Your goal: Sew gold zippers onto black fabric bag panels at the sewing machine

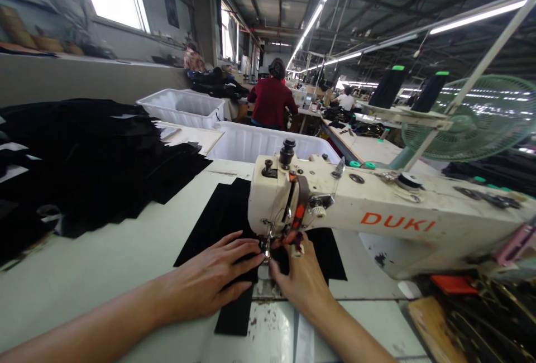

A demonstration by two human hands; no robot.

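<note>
A piece of black fabric (221, 209) lies under the head of a white sewing machine (272, 198) marked DUKI. My left hand (218, 273) rests flat on it, fingers stretched toward the metal presser foot (267, 251). On the other side of the foot, my right hand (302, 273) has its thumb and forefinger around the fabric close to the needle; its other fingers are partly hidden behind the machine head. A narrow black strip of fabric (233, 318) sticks out below my left hand toward the table's front.
Stacked black fabric pieces (104, 156) cover the table's left. White plastic bins (268, 142) stand behind the machine. Black thread cones (387, 88) and a green fan (473, 123) are at the right. A person in dark red (272, 100) sits ahead, facing away.
</note>
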